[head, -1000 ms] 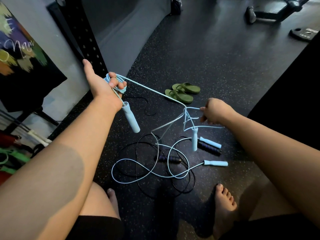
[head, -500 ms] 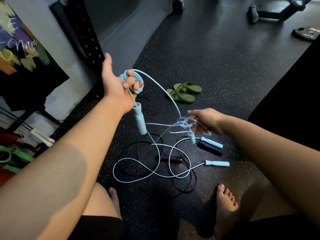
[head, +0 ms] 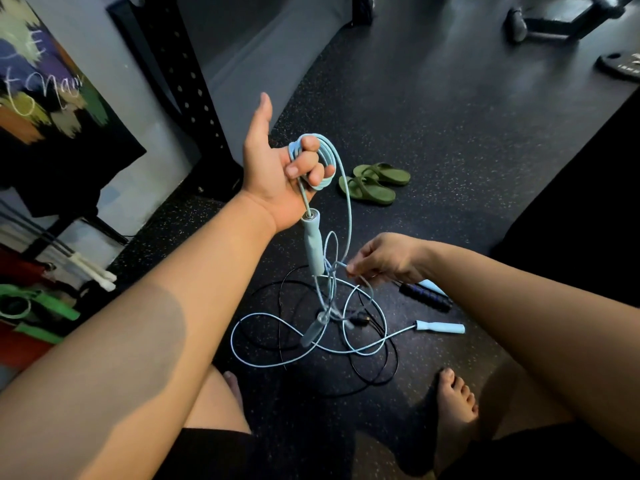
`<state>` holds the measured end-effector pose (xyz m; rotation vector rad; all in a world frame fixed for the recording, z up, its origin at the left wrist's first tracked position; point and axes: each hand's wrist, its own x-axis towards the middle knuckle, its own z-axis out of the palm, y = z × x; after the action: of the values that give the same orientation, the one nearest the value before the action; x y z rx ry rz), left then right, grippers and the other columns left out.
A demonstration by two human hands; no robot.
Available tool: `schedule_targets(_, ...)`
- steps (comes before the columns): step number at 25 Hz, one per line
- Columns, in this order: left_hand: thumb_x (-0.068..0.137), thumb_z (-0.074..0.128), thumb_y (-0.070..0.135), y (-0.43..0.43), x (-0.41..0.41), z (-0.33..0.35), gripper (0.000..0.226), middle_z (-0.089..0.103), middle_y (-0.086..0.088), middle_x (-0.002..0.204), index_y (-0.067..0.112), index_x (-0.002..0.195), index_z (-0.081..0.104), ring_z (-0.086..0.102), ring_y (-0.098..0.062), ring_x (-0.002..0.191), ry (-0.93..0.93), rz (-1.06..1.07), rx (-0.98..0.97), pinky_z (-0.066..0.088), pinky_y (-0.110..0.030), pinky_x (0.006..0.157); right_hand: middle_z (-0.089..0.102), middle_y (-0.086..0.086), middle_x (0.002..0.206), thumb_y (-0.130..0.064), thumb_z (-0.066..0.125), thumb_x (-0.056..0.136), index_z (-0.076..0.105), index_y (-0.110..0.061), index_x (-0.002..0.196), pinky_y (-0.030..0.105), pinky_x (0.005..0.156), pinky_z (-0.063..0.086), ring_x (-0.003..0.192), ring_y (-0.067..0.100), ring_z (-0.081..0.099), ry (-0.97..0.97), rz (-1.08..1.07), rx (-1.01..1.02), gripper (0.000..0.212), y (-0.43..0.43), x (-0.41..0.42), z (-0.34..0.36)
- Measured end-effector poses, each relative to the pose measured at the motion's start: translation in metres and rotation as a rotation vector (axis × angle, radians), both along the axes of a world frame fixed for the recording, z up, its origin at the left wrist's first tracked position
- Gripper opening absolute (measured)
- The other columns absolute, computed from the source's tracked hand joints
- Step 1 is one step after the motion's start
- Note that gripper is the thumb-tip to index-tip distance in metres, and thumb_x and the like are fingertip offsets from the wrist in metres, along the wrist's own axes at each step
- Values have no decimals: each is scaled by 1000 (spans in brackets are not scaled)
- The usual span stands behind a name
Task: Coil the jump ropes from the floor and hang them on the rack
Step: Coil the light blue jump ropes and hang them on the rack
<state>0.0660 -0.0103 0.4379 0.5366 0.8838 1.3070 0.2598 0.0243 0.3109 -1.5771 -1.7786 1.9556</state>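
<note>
Centre frame, left hand (head: 277, 174) curls fingers round coils of thin light-blue plastic jump rope (head: 329, 161), its handle (head: 313, 247) dangling, right hand (head: 384, 261) pinches the slack just below; feed even loops, lifting clear of black jump rope (head: 424, 297) on speckled rubber floor (head: 450, 150).

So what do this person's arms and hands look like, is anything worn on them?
The left arm and right arm are bare: no sleeves, watch or bands. The left hand and right hand wear no gloves; no rings show on the fingers. Black shorts below.
</note>
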Motion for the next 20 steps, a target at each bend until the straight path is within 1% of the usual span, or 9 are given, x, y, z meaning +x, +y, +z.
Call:
schedule_targets(1, 86, 33, 83, 0, -4, 1, 73, 23, 4, 44, 14, 67, 49, 35, -21, 47, -5, 10, 5, 49, -31, 78, 73, 9, 80, -10, 76, 85, 73, -7, 84, 25, 61, 56, 68, 15, 65, -66, 60, 93, 5, 1, -1, 2)
schedule_targets(4, 86, 31, 84, -1, -15, 3, 75, 23, 4, 44, 15, 65, 49, 34, -21, 46, -9, 34, 12, 50, -30, 75, 74, 4, 84, -30, 79, 81, 78, -16, 88, 26, 65, 49, 75, 16, 64, -530, 460, 538, 16, 6, 1, 8)
schedule_targets(7, 86, 31, 84, -5, -16, 3, 76, 23, 4, 44, 14, 64, 50, 35, -21, 46, 2, 28, -2, 50, -30, 76, 73, 9, 89, -34, 77, 81, 77, -13, 94, 27, 64, 49, 74, 19, 64, -696, 593, 547, 25, 3, 4, 2)
schedule_targets(9, 86, 31, 84, -9, -12, 3, 76, 22, 3, 44, 14, 64, 50, 35, -21, 46, 10, 11, -5, 48, -30, 78, 69, 10, 86, -25, 74, 85, 71, -12, 99, 23, 51, 43, 62, 15, 55, -526, 475, 325, 20, -3, 3, -4)
schedule_targets(12, 86, 31, 84, -14, -4, 6, 76, 21, 4, 44, 14, 62, 51, 34, -20, 46, 7, -24, 8, 47, -31, 79, 72, 11, 94, -11, 72, 86, 61, -13, 113, 22, 43, 40, 59, 15, 50, -160, 155, 49, 29, -9, -4, -8)
schedule_targets(14, 86, 31, 84, -17, -1, 9, 77, 20, 4, 45, 14, 62, 51, 33, -20, 47, -7, -49, 21, 49, -31, 79, 72, 7, 75, -16, 60, 94, 61, -12, 109, 21, 40, 36, 48, 15, 44, -18, 23, -86, 15, -11, -12, -5)
schedule_targets(15, 85, 31, 84, -18, 1, 11, 77, 20, 4, 46, 14, 62, 52, 33, -20, 48, -15, -61, 28, 49, -32, 78, 64, 4, 61, -28, 55, 98, 65, -15, 97, 20, 41, 34, 45, 15, 41, 7, -32, -130, 16, -11, -17, -4)
schedule_targets(17, 84, 32, 84, -21, 2, 14, 76, 20, 4, 46, 13, 64, 51, 32, -21, 49, -23, -83, 39, 50, -32, 78, 49, 0, 51, -46, 49, 101, 69, -19, 79, 24, 48, 38, 45, 15, 45, 30, -121, -158, 41, -10, -22, -3)
schedule_targets(20, 84, 31, 85, -23, 0, 17, 77, 20, 4, 46, 13, 65, 51, 31, -21, 49, -23, -88, 44, 50, -32, 78, 65, 6, 72, -28, 51, 102, 65, -10, 91, 28, 57, 53, 57, 18, 61, 152, -275, -249, 26, -10, -25, -5)
